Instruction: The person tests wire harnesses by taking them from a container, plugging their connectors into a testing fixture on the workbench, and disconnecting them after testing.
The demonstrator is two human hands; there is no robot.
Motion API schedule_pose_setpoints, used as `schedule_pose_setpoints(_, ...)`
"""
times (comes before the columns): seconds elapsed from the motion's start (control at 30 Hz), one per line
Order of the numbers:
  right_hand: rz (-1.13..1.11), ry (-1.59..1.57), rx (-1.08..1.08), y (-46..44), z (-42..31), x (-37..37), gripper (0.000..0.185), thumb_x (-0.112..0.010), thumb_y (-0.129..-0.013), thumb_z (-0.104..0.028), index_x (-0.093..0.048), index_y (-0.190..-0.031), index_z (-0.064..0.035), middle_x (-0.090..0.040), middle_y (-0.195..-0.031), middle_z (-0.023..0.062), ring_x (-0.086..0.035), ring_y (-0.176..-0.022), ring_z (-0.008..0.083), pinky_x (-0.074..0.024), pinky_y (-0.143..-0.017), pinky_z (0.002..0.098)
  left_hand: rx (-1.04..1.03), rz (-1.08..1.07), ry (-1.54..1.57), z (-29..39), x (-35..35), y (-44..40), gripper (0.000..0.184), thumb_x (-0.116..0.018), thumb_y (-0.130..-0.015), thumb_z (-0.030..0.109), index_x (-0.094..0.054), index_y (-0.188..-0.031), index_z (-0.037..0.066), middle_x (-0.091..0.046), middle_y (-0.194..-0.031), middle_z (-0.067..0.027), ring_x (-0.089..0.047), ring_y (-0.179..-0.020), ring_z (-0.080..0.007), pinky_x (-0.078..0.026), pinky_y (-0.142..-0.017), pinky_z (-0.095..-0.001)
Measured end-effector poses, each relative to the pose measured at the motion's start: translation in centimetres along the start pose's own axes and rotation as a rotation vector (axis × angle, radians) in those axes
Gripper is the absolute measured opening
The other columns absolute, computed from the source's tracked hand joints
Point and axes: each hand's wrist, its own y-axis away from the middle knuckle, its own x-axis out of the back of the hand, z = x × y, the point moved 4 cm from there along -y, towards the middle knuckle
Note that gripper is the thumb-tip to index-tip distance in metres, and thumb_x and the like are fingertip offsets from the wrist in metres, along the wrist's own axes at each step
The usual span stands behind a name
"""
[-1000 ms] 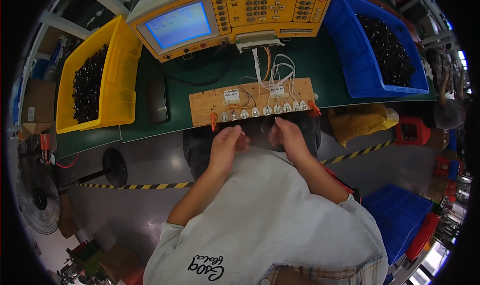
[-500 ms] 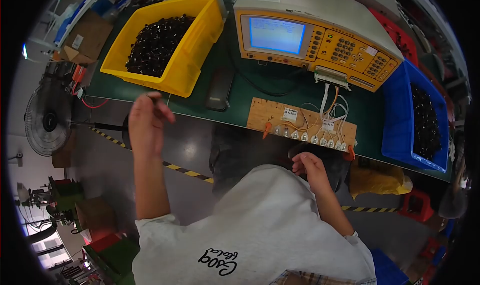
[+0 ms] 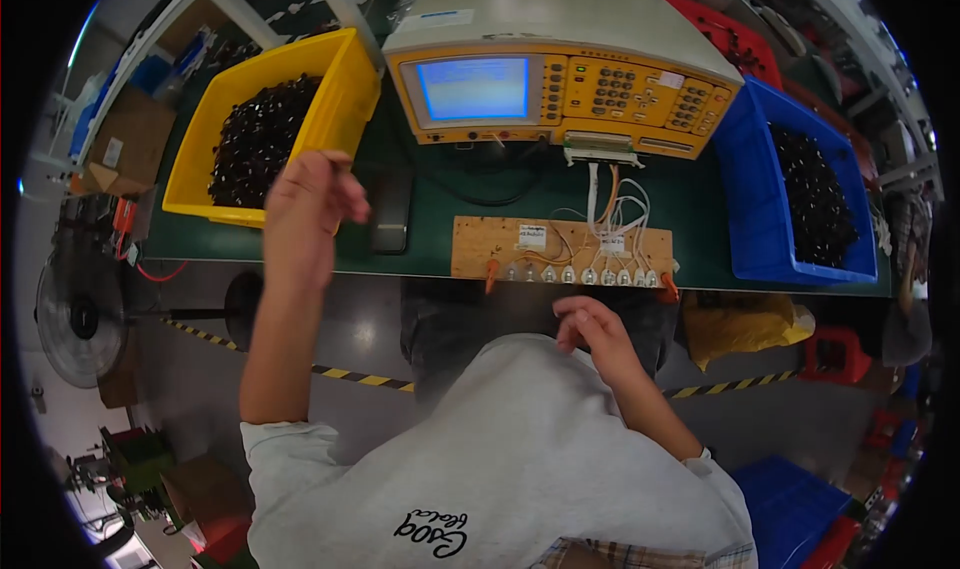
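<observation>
My left hand is raised at the front edge of the yellow bin, its fingers curled and blurred; whether they hold anything is hidden. The bin contains many small black parts. Below the wooden board, my right hand hovers near my lap with its fingers loosely bent and apart, nothing visible in them. Along the board's front edge sits a row of round metal-looking fittings, with white and orange wires running up to the yellow tester. Orange clips stand at both board ends.
A blue bin of black parts stands at the right of the green table. A dark phone-like object lies beside the yellow bin. On the floor at left is a fan; a yellow bag lies below the table at right.
My left hand has moved from in front of the board up to the yellow bin. My right hand has drawn back slightly from the board. The view has shifted.
</observation>
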Motion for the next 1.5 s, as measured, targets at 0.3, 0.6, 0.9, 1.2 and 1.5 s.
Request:
schedule_pose_setpoints(0.3, -0.328, -0.129, 0.158, -0.5, -4.5, -1.7, 0.043, -0.054, -0.1, -0.032, -0.051, -0.132, -0.0041, -0.058, -0.087, 0.0015, -0.055, -0.073, 0.0091, -0.0469, -0.065, 0.0237, 0.416, -0.367, 0.034, -11.8, -9.7, 6.3, 0.019, -0.058, -0.099, 0.02, -0.063, -0.099, 0.001, -0.066, -0.08, -0.0061, -0.062, -0.069, -0.0114, -0.051, -0.065, -0.0243)
schedule_pose_setpoints(0.6, -0.215, 0.107, -0.083, 1.1, -6.4, -0.9, 0.021, -0.056, -0.099, -0.02, -0.064, -0.108, -0.0037, -0.053, -0.073, -0.0065, -0.046, -0.062, 0.0018, -0.0385, -0.056, 0.0181, 0.333, -0.455, -0.223, -7.8, -6.7, 3.2, 0.022, -0.057, -0.099, 0.021, -0.064, -0.108, 0.002, -0.067, -0.089, -0.0048, -0.061, -0.072, -0.0093, -0.05, -0.069, -0.0221)
schedule_pose_setpoints(0.9, 0.608, -0.168, 0.588, 4.7, -19.2, 13.8, 0.075, -0.034, -0.102, -0.054, -0.012, -0.152, -0.0019, -0.055, -0.131, 0.0221, -0.061, -0.108, 0.0268, -0.0511, -0.088, 0.0365, -0.087, 0.186, -1.721, -0.8, 17.3, -13.9, 0.043, -0.055, -0.097, 0.028, -0.055, -0.131, 0.001, -0.061, -0.122, -0.0219, -0.06, -0.108, -0.0362, -0.049, -0.088, -0.0393)
schedule_pose_setpoints(1.2, 0.455, -0.197, 0.215, 2.3, -6.1, 8.1, 0.052, -0.042, -0.104, -0.038, -0.035, -0.144, -0.0066, -0.062, -0.118, 0.0134, -0.063, -0.096, 0.0178, -0.0513, -0.08, 0.0303, 0.116, -0.168, -1.739, -5.5, 21.8, -14.8, 0.026, -0.056, -0.09, 0.021, -0.063, -0.097, -0.003, -0.061, -0.09, -0.0247, -0.06, -0.084, -0.0399, -0.047, -0.071, -0.0468)
schedule_pose_setpoints(1.5, 0.322, -0.031, 0.22, 0.9, -6.8, 5.9, 0.038, -0.047, -0.103, -0.03, -0.053, -0.13, -0.0052, -0.065, -0.112, 0.0059, -0.06, -0.096, 0.0118, -0.0496, -0.081, 0.0264, -0.303, 0.371, -1.574, 1.0, 14.2, -11.5, 0.029, -0.047, -0.101, 0.021, -0.062, -0.114, 0.0, -0.066, -0.104, -0.0179, -0.064, -0.094, -0.0342, -0.05, -0.078, -0.04)
